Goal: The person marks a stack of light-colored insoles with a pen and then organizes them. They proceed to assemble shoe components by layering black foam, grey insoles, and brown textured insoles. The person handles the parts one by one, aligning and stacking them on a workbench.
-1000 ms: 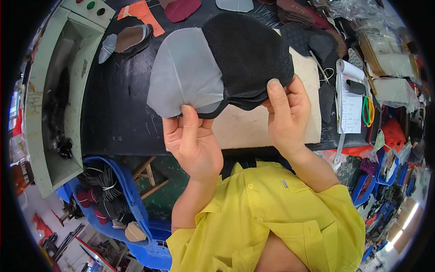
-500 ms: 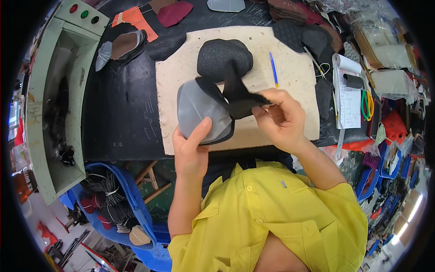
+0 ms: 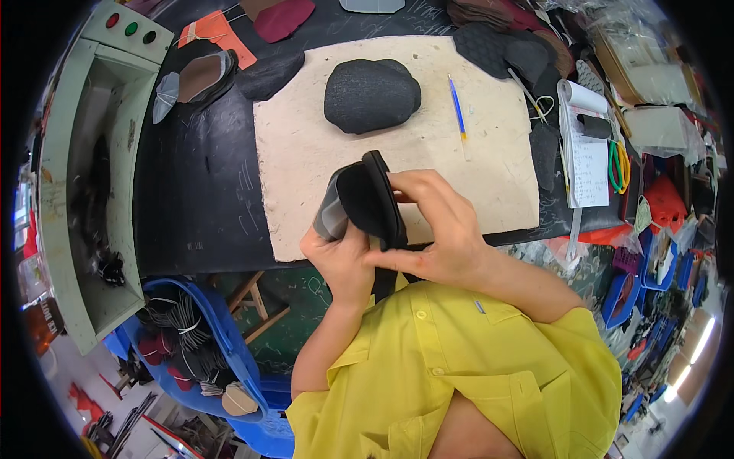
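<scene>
Flat black fabric pieces (image 3: 375, 199): head view, turned edge-on since the last frame and drawn together with the smooth grey layer (image 3: 331, 216), over the cream board (image 3: 497, 180).
Left hand (image 3: 340, 264): curled closed round the grey side, probably to keep the layers together.
Right hand (image 3: 447, 229): half-curled, fingers and thumb holding the black edge.
Blue-and-yellow pen (image 3: 458, 107): on the board's right, probably parked for easy reach.
Blue plastic tub (image 3: 250, 371): holds black cord bundles (image 3: 191, 315), maroon bundles (image 3: 153, 348), a rounded tan piece (image 3: 239, 399).

A black table (image 3: 199, 176) bears a pale board (image 3: 489, 183), a maroon piece (image 3: 284, 21), a notepad (image 3: 589, 172) and what look like brown cutouts (image 3: 478, 14).
</scene>
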